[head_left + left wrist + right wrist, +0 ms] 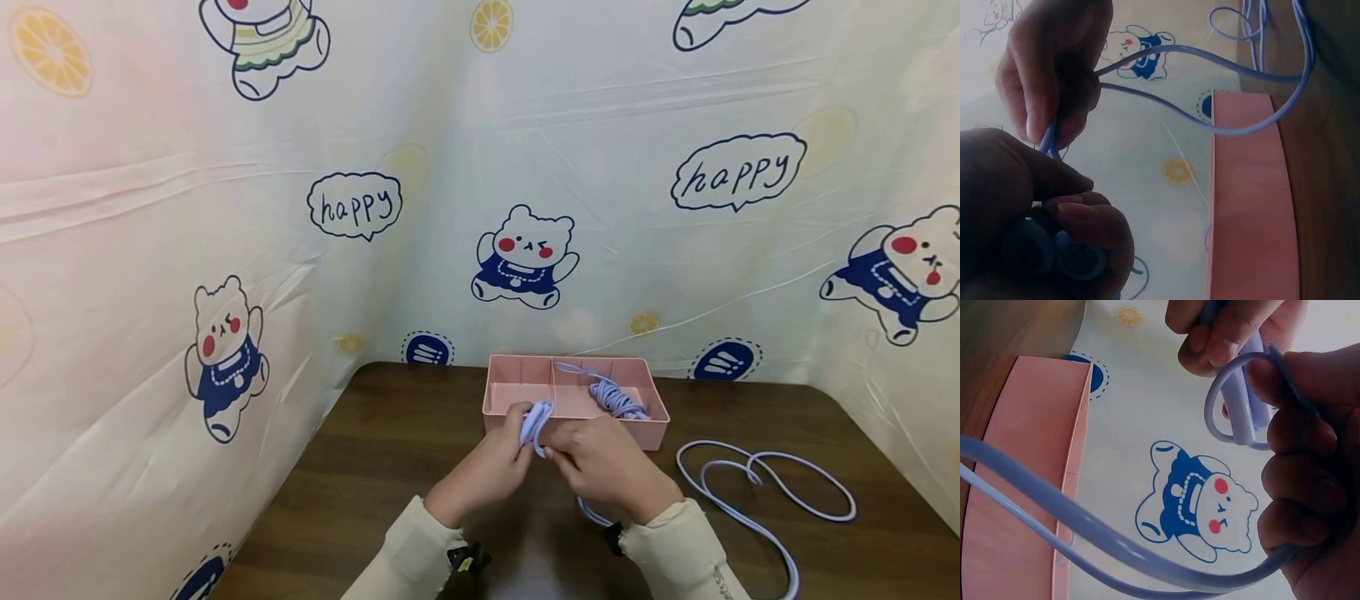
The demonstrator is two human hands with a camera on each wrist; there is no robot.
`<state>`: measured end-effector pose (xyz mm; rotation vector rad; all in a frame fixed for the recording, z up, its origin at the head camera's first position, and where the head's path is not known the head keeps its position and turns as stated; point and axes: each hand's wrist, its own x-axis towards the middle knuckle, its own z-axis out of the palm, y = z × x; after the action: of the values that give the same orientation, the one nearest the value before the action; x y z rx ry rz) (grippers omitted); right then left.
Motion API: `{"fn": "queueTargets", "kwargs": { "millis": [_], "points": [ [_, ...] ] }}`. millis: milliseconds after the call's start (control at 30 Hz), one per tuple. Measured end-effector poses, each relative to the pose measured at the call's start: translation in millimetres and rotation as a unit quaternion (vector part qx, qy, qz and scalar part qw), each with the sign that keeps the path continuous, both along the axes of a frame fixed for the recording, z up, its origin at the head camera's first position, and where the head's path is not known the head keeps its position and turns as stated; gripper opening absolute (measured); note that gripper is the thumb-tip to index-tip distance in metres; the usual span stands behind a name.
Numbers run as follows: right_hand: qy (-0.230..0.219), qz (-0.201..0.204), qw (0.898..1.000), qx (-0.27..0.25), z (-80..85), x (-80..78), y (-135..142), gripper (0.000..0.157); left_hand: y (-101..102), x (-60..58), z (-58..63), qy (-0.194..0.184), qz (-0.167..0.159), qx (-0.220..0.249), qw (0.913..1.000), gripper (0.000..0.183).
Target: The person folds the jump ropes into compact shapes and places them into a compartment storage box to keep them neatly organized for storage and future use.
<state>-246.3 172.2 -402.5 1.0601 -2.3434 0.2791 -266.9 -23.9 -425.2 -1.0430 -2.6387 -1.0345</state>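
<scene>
My left hand (pixel 491 462) grips the two pale lavender handles (pixel 1241 406) of a jump rope, held side by side. Their round ends (pixel 1079 255) stick out of the fist in the left wrist view. Close beside it, my right hand (pixel 603 462) holds the rope's cord (pixel 1116 550) in curled fingers. A small loop of cord passes around the handles between the two hands. From the right hand more cord hangs down in a slack bend. Both hands are in front of the pink box (pixel 645 435), over the table.
In the right compartment of the box lies a bundled lavender cord (pixel 617 400). Loose cord (pixel 797 575) spreads in loops over the dark wooden table (pixel 375 467) at the right. A printed cloth (pixel 435 275) hangs around the back and sides.
</scene>
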Motion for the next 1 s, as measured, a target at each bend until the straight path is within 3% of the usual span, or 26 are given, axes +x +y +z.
{"fn": "queueTargets", "kwargs": {
  "millis": [100,200,300,400,500,600,667,800,833,900,1000],
  "points": [
    [-0.035,-0.016,0.999,-0.012,3.1,0.5,0,0.017,0,-0.1,0.1,-0.036,-0.013,0.019,0.9991,0.042],
    [-0.079,-0.062,0.994,-0.029,5.9,-0.1,4,0.019,-4,-2.7,3.6,-0.103,-0.003,0.086,0.9910,0.043],
    [-0.148,-0.115,0.980,-0.065,7.3,-0.7,10,0.027,-12,-5.8,9.5,-0.182,-0.010,0.173,0.9679,0.043],
    [-0.235,-0.132,0.956,-0.117,6.9,-2.3,16,0.037,-18,-6.8,15.5,-0.239,-0.052,0.229,0.9424,0.045],
    [-0.280,-0.115,0.938,-0.169,6.0,-5.2,18,0.039,-18,-6.9,19.1,-0.252,-0.087,0.248,0.9314,0.046],
    [-0.245,-0.102,0.940,-0.215,5.4,-7.9,19,0.030,-16,-6.8,20.5,-0.242,-0.081,0.279,0.9258,0.043],
    [-0.195,-0.114,0.948,-0.223,5.1,-9.3,19,0.021,-15,-6.0,21.6,-0.251,-0.075,0.332,0.9061,0.039],
    [-0.136,-0.152,0.961,-0.189,2.7,-12.7,16,0.018,-14,-3.7,23.2,-0.299,-0.116,0.437,0.8405,0.035],
    [-0.137,-0.159,0.961,-0.178,2.0,-13.4,15,0.018,-14,-3.2,23.1,-0.308,-0.130,0.447,0.8299,0.035],
    [-0.160,-0.159,0.959,-0.173,0.8,-14.3,11,0.017,-15,-2.7,22.7,-0.313,-0.156,0.438,0.8284,0.037],
    [-0.199,-0.127,0.950,-0.204,0.2,-13.1,8,0.028,-15,-2.8,22.8,-0.307,-0.178,0.412,0.8395,0.043]
  ]
}}
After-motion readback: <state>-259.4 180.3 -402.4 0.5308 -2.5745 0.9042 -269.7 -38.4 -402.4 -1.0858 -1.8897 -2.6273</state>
